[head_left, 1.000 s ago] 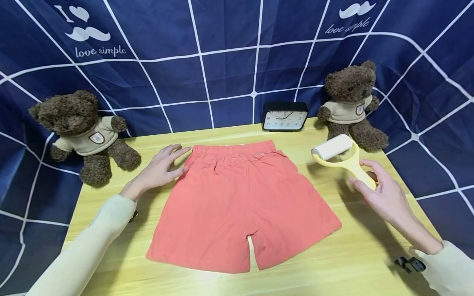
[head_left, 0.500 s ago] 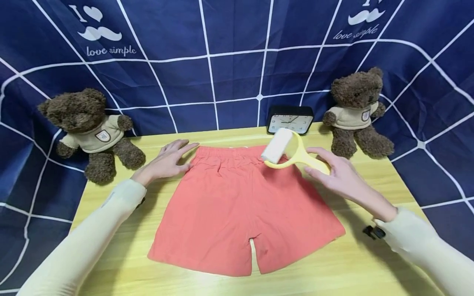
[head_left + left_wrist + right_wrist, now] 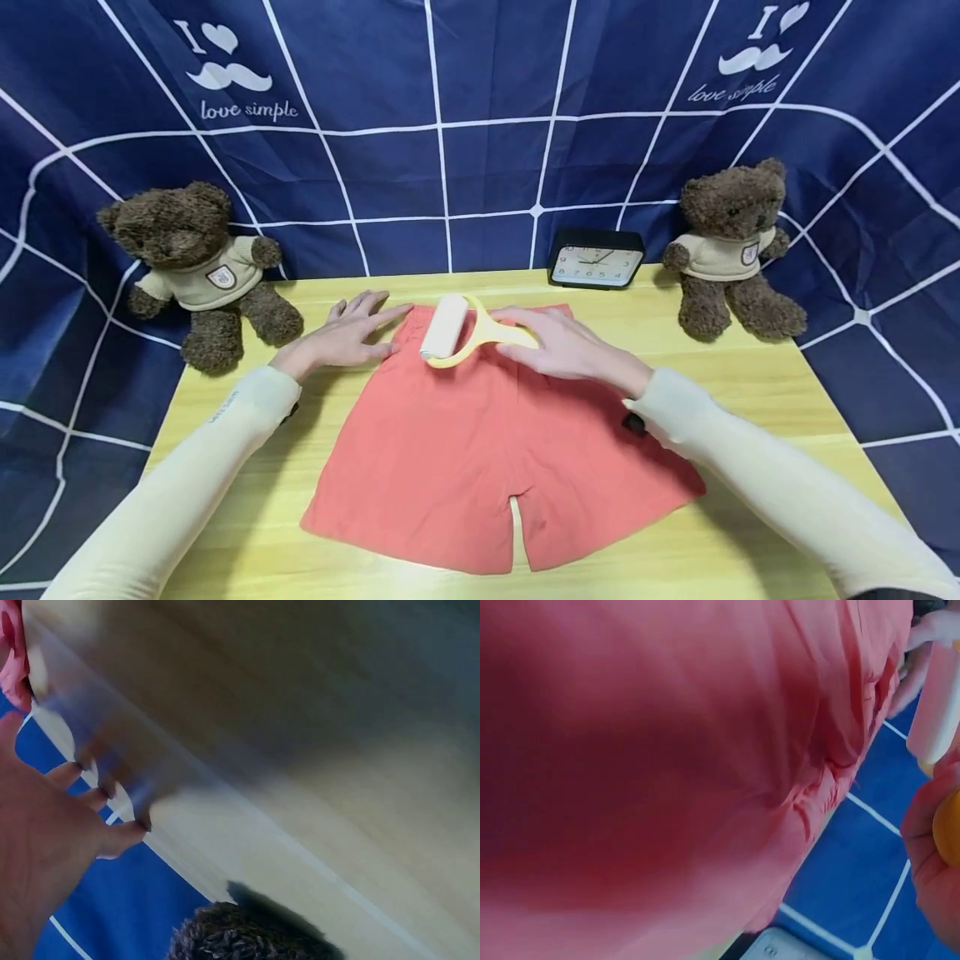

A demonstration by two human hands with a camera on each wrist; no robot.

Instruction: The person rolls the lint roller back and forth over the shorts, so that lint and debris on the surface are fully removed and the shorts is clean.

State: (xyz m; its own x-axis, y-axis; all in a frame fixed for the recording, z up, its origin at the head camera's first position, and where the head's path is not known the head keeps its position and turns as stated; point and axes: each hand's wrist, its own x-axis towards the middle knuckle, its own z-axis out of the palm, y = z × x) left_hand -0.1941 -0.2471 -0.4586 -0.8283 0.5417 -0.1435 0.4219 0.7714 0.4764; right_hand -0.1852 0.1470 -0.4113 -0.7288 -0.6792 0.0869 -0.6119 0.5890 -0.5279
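Note:
Coral-red shorts [image 3: 442, 450] lie flat on the light wooden table [image 3: 247, 467], waistband toward the back. My right hand [image 3: 562, 342] grips the yellow handle of a lint roller [image 3: 446, 327], holding its white roll over the left part of the waistband. In the right wrist view, the white roll [image 3: 936, 705] and the hand [image 3: 934, 855] show at the right edge, beside the shorts [image 3: 667, 750]. My left hand [image 3: 345, 335] rests with fingers spread at the left end of the waistband. The left wrist view shows that hand [image 3: 45, 832] with its fingertips on the table.
A brown teddy bear [image 3: 217, 279] in a beige sweater sits at the back left, and a similar bear [image 3: 723, 250] sits at the back right. A black alarm clock [image 3: 597, 260] stands near the back edge. Dark blue cloth [image 3: 487, 167] with white lines hangs behind.
My right hand has carried the lint roller leftward from beside the shorts to over the waistband's left part. The left hand stays by the waistband. The head view has shifted slightly.

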